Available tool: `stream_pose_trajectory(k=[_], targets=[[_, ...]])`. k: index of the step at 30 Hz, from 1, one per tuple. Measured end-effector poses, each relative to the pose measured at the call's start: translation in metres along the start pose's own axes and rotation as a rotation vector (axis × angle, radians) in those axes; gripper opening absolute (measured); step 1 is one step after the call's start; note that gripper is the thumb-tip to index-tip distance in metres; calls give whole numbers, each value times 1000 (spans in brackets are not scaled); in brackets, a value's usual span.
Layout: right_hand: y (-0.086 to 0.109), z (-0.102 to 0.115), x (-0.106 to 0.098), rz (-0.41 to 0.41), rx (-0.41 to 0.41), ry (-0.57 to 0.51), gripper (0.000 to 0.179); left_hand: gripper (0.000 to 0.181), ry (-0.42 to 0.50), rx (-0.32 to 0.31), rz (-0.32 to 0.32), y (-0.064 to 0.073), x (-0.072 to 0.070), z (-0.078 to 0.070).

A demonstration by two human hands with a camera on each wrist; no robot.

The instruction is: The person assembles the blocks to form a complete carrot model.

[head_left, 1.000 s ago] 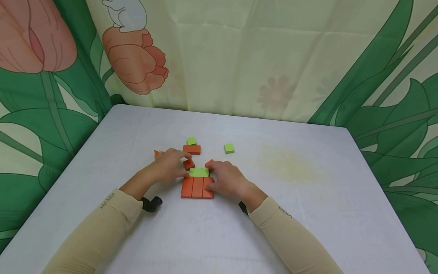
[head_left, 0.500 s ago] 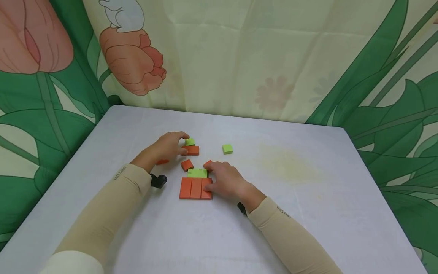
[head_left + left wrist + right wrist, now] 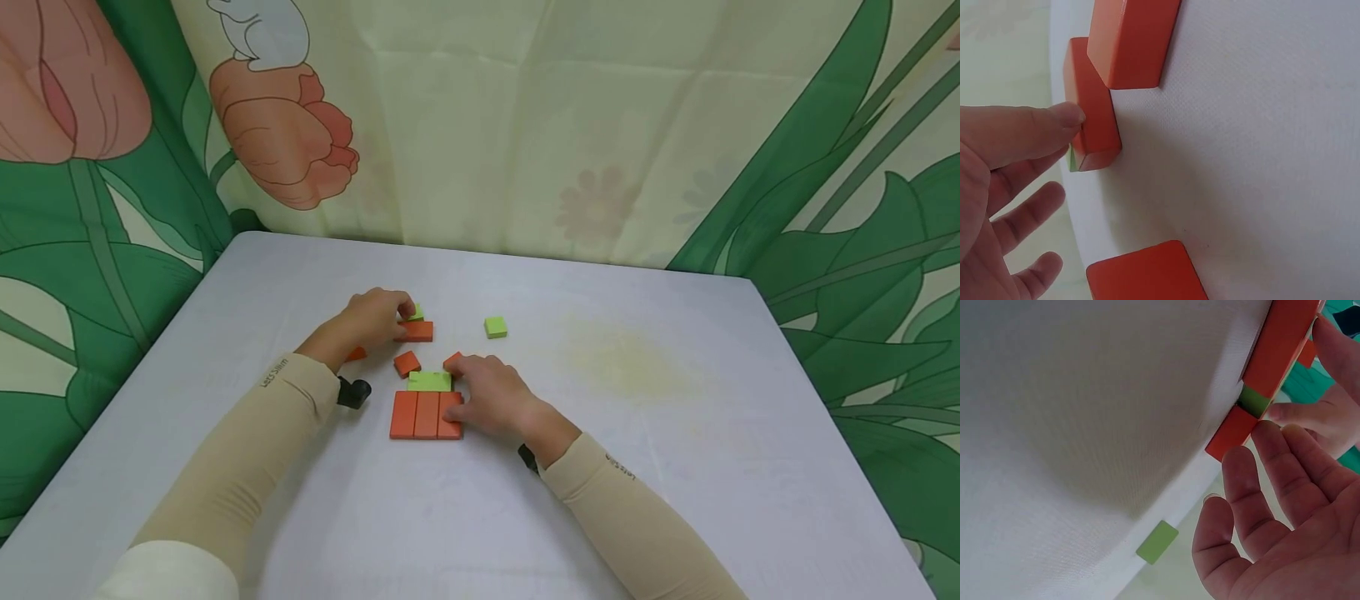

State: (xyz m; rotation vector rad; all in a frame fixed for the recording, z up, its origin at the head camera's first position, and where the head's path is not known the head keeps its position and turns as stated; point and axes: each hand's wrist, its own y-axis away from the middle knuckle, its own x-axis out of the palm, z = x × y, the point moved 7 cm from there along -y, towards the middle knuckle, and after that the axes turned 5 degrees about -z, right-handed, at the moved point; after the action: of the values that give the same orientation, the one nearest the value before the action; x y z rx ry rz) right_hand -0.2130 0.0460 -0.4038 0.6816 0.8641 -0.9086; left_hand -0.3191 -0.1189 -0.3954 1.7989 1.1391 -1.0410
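In the head view my left hand (image 3: 375,315) reaches to a red rectangular block (image 3: 420,332) with a small green block (image 3: 418,312) behind it. The left wrist view has the thumb against the red block's edge and the index finger curled behind, pinching it. My right hand (image 3: 495,396) rests at the right side of a block arrangement, fingers loosely extended. Its thumb touches the rightmost of three red blocks (image 3: 425,416) laid side by side, and its index finger a small red block (image 3: 450,360). A green block (image 3: 429,382) lies along the far edge of the three.
A small red block (image 3: 407,364) sits at an angle left of the green one. Another red-orange piece (image 3: 357,354) is partly hidden by the left wrist. A separate green block (image 3: 495,327) lies farther right on the white table (image 3: 600,500).
My left hand has left the small angled red block and moved away from me to the red rectangular block at the back. The right hand has kept its place at the arrangement.
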Motion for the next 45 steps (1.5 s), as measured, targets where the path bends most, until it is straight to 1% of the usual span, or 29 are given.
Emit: stream_pose_trajectory(k=[5, 9, 11, 15, 23, 28, 30, 34, 40, 45], targets=[[1, 0, -1, 3, 3, -8, 60, 31, 18, -36, 11, -1, 0, 3], [1, -1, 0, 6, 8, -9, 60, 36, 55, -66, -3, -5, -1, 6], [1, -1, -1, 6, 8, -7, 60, 38, 72, -92, -10, -7, -1, 7], [2, 0, -1, 5, 7, -4, 60, 40, 69, -123, -22, -12, -1, 9], [2, 1, 0, 7, 12, 3, 60, 33, 28, -120, -34, -18, -2, 9], [1, 0, 0, 5, 9, 7, 61, 35, 27, -121, -22, -20, -2, 9], [1, 0, 0, 5, 10, 6, 61, 36, 33, -132, -17, -21, -3, 9], [0, 0, 1, 4, 8, 10, 62, 37, 39, -147, -16, -21, -3, 10], [0, 0, 1, 5, 9, 10, 62, 37, 21, -161, -19, -20, -4, 13], [1, 0, 0, 8, 11, 14, 62, 35, 4, -148, -10, -19, -6, 16]])
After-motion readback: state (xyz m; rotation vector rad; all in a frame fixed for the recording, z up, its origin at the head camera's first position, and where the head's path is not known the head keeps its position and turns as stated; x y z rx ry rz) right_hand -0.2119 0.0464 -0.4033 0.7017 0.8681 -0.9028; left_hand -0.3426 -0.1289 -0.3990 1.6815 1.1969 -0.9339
